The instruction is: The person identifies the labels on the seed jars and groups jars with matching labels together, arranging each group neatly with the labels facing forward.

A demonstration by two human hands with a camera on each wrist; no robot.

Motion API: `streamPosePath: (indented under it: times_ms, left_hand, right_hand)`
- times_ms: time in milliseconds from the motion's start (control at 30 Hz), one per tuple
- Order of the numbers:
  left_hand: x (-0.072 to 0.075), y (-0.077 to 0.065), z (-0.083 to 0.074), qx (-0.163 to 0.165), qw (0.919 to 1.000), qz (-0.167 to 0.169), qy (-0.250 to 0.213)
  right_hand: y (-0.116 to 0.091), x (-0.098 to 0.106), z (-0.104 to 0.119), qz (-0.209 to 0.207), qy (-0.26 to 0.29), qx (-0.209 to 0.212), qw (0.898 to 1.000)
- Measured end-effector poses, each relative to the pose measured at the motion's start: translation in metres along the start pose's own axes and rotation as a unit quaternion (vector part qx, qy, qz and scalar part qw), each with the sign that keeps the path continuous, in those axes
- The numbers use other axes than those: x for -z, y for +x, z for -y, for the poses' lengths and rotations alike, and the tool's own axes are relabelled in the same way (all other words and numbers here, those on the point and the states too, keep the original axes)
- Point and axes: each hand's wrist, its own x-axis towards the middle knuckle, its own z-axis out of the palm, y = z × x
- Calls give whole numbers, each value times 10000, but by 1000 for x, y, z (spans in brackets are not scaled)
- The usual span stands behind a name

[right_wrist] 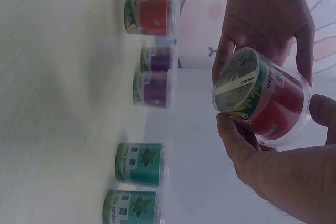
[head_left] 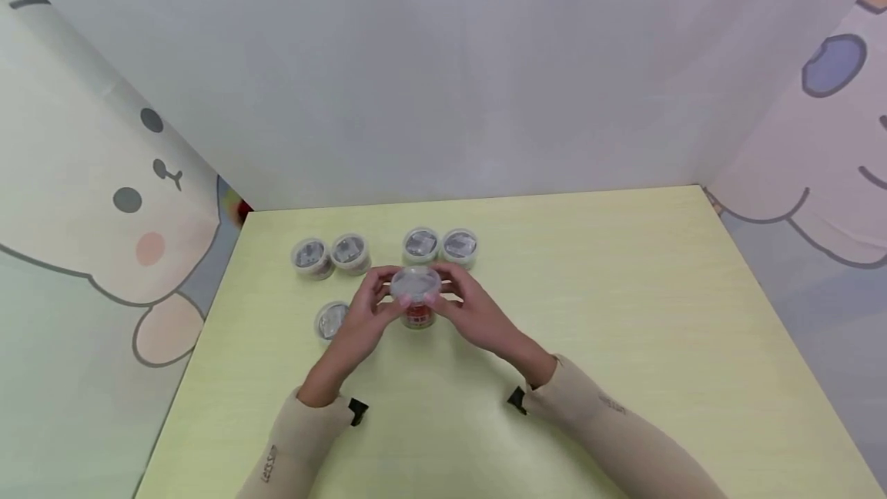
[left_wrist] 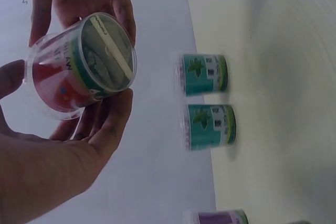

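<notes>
A small clear plastic cup with a red label (head_left: 418,316) is held above the table between both hands; its clear lid faces up in the head view. The left hand (head_left: 360,318) grips it from the left, thumb near the lid's rim. From the other side the right hand (head_left: 478,316) grips it too, the thumbs close together. Through the cup's clear bottom (right_wrist: 237,85) a pale strip shows. Close behind the hands stand two teal-labelled cups (left_wrist: 205,74). Beside the left hand is a cup with an orange-red label (right_wrist: 149,15), partly hidden by that hand in the head view.
Two purple-labelled cups (head_left: 331,254) stand together at the table's back left. The pale yellow table (head_left: 624,314) reaches back to a plain light curtain (head_left: 443,83). Cartoon-printed cloths (head_left: 104,199) hang at both sides.
</notes>
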Motion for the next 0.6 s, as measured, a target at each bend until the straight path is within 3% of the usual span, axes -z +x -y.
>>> streamPosePath:
  times_ms: [267,600]
  left_hand:
    - [38,-12,3,-298,9995,-37,53]
    - [78,-31,20,-752,9972,-21,-19]
  right_hand:
    - [23,-30,10,247,5,202,9995]
    - [40,-65,14,493,-69,214,9985]
